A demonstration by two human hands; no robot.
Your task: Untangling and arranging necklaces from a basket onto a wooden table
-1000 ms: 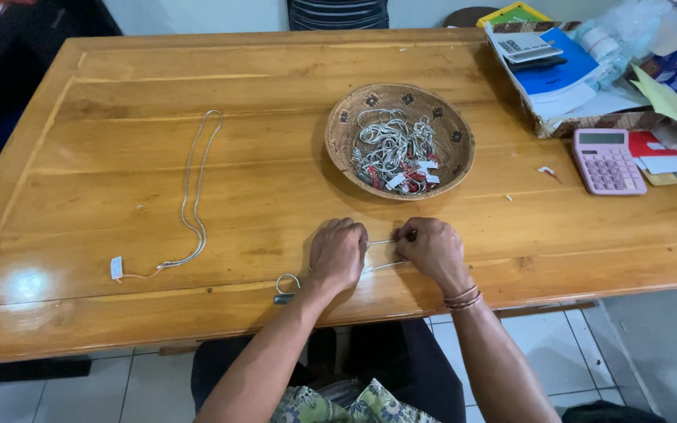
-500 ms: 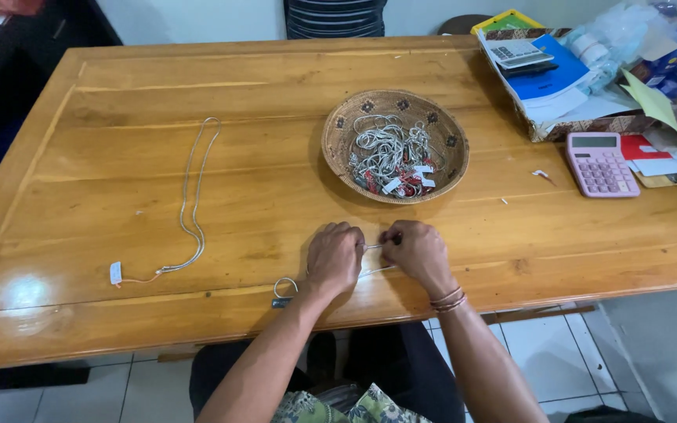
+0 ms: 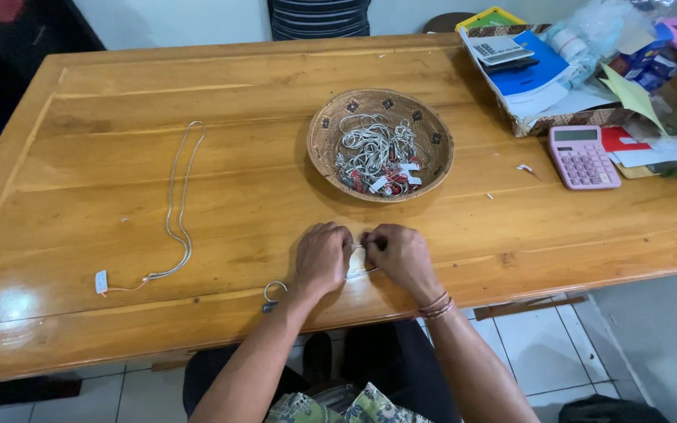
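Note:
My left hand (image 3: 321, 258) and my right hand (image 3: 398, 252) rest close together on the wooden table (image 3: 260, 86) near its front edge. Both pinch a thin silver chain (image 3: 356, 265) that shows between the fingers; most of it is hidden under the hands. A small metal ring (image 3: 273, 291) lies just left of my left wrist. Beyond my hands stands a round woven basket (image 3: 434, 131) holding a tangle of silver chains with small white and red tags (image 3: 378, 157).
A long silver chain (image 3: 180, 204) with a white tag lies stretched out on the table's left side. A pink calculator (image 3: 581, 157), papers, a blue folder and a box crowd the far right corner. Tiled floor shows below the table edge.
My two hands have drawn closer together over the chain, until the fingers nearly touch. The view has shifted slightly.

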